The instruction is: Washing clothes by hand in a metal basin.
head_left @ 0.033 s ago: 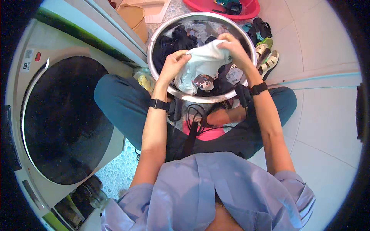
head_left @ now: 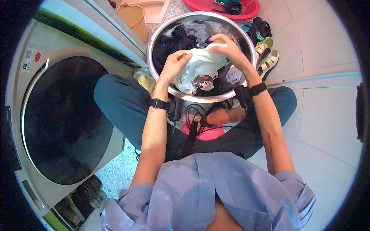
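A wet white garment (head_left: pixel 194 67) with a printed cartoon figure hangs in folds over a round metal basin (head_left: pixel 152 63). My left hand (head_left: pixel 175 64) pinches its upper left edge between thumb and fingers. At the upper right edge, my right hand (head_left: pixel 229 51) curls round the cloth, its fingers partly spread and slightly blurred. Dark clothes (head_left: pixel 179 40) fill the left of the basin, in sudsy water (head_left: pixel 206 27). A pale greyish cloth (head_left: pixel 234 75) lies on dark fabric near the right rim.
A front-loading washing machine (head_left: pixel 63 119) with a dark round door stands at my left. Beyond the basin sit a red tub (head_left: pixel 246 9) and a tan bucket (head_left: pixel 133 19). Sandals (head_left: pixel 269 63) lie to the right. Black cables (head_left: pixel 196 117) hang between my legs.
My right hand has shifted slightly left, its fingers opening more around the cloth. The garment's upper right edge has slackened and dropped a little. The left hand stays nearly in place.
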Demonstrator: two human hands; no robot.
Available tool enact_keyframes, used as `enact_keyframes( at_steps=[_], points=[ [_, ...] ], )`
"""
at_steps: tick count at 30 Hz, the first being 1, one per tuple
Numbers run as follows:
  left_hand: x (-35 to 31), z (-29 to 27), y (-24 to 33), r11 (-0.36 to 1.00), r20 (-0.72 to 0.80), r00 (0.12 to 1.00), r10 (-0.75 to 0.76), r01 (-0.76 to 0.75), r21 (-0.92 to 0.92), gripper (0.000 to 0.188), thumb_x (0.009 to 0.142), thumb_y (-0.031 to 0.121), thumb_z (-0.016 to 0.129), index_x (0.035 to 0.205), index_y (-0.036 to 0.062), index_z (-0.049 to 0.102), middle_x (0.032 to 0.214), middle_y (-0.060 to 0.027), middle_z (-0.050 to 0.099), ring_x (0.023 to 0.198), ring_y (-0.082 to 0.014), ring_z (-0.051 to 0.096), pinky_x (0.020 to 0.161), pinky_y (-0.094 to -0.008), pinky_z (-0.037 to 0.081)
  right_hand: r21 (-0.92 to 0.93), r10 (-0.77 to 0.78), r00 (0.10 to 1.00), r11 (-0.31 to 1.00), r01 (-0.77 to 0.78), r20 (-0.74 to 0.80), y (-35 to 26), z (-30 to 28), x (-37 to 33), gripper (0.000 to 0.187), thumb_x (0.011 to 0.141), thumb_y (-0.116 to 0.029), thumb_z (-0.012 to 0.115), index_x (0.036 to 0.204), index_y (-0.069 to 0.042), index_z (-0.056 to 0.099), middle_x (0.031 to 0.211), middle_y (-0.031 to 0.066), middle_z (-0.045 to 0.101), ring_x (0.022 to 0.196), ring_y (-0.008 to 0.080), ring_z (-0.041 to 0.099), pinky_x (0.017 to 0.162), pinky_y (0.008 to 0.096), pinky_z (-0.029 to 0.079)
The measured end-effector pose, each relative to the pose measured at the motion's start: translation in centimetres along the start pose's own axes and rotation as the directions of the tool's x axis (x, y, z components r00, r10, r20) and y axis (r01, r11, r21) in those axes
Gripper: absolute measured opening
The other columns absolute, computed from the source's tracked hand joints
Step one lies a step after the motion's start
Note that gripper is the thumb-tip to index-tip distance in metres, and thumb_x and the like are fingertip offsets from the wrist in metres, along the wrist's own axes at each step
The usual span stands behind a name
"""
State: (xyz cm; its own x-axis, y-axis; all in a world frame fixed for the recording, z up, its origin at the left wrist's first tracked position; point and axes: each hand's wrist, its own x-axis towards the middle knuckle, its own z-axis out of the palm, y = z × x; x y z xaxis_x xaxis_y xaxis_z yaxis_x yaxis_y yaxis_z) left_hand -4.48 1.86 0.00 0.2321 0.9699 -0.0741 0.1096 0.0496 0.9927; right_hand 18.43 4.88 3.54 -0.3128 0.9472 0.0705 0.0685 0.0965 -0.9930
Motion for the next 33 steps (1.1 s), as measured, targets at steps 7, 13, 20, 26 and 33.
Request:
enact_keyframes(
  at_steps=[7, 13, 20, 26, 33],
  points=[
    [0.3, 1.4, 1.5, 0.999, 0.061, 0.998, -0.014, 0.016, -0.031, 0.024, 0.084, 0.019, 0.062, 0.102, 0.0023, 0.061, 0.087, 0.0009, 0.061, 0.079, -0.0046, 0.053, 0.068, -0.02, 0.043, -0.603, 0.14, 0.967, 0.797, 0.019, 0.215, 0.9, 2.5, 0.8, 0.052, 0.066, -0.051, 0.069, 0.088, -0.004, 0.068, 0.074, 0.017, 0.064, 0.07, 0.0252, 0.063, 0.065, 0.0355, 0.048],
    [0.0, -0.6, -0.7, 0.979, 0.19, 0.981, -0.046, 0.006, 0.205, 0.022, 0.078, 0.017, 0.068, 0.091, 0.0016, 0.061, 0.079, -0.0013, 0.06, 0.064, -0.006, 0.055, 0.057, -0.0221, 0.045, -0.349, 0.098, 0.994, 0.934, -0.079, 0.038, -3.6, 1.6, 0.0, 0.037, 0.073, -0.038, 0.069, 0.086, -0.004, 0.069, 0.072, 0.0075, 0.065, 0.063, 0.0147, 0.061, 0.061, 0.0282, 0.047],
    [0.3, 0.1, 0.1, 0.761, -0.112, 0.923, 0.368, -0.23, 0.607, 0.022, 0.067, 0.007, 0.062, 0.088, 0.0036, 0.062, 0.077, -0.0094, 0.057, 0.061, -0.0186, 0.055, 0.061, -0.0275, 0.046, -0.16, -0.006, 0.992, 0.987, -0.015, -0.127, -10.0, -0.1, -2.6, 0.028, 0.076, -0.027, 0.069, 0.086, 0.0, 0.069, 0.077, 0.0037, 0.065, 0.069, 0.0091, 0.058, 0.064, 0.0232, 0.045],
    [-0.3, -2.0, 5.0, 0.969, -0.042, 0.975, 0.22, -0.213, 0.127, 0.02, 0.077, 0.006, 0.051, 0.093, 0.0005, 0.061, 0.075, 0.0014, 0.058, 0.066, -0.0072, 0.051, 0.061, -0.0227, 0.042, -0.028, -0.088, 0.93, 0.996, 0.083, -0.356, -12.8, -2.7, -3.9, 0.025, 0.079, -0.025, 0.068, 0.089, -0.001, 0.069, 0.079, 0.0024, 0.064, 0.074, 0.0076, 0.058, 0.066, 0.0208, 0.045],
    [-1.4, -2.0, 8.3, 0.945, -0.089, 0.985, 0.147, -0.167, -0.282, 0.016, 0.081, 0.017, 0.064, 0.088, 0.0025, 0.062, 0.08, 0.0015, 0.06, 0.075, -0.0052, 0.052, 0.07, -0.0194, 0.04, -0.375, -0.21, 0.917, 0.924, 0.072, -0.34, -8.5, -5.6, -3.3, 0.023, 0.08, -0.024, 0.067, 0.087, -0.002, 0.067, 0.081, -0.0004, 0.061, 0.076, 0.0103, 0.052, 0.07, 0.0252, 0.041]
  ],
)
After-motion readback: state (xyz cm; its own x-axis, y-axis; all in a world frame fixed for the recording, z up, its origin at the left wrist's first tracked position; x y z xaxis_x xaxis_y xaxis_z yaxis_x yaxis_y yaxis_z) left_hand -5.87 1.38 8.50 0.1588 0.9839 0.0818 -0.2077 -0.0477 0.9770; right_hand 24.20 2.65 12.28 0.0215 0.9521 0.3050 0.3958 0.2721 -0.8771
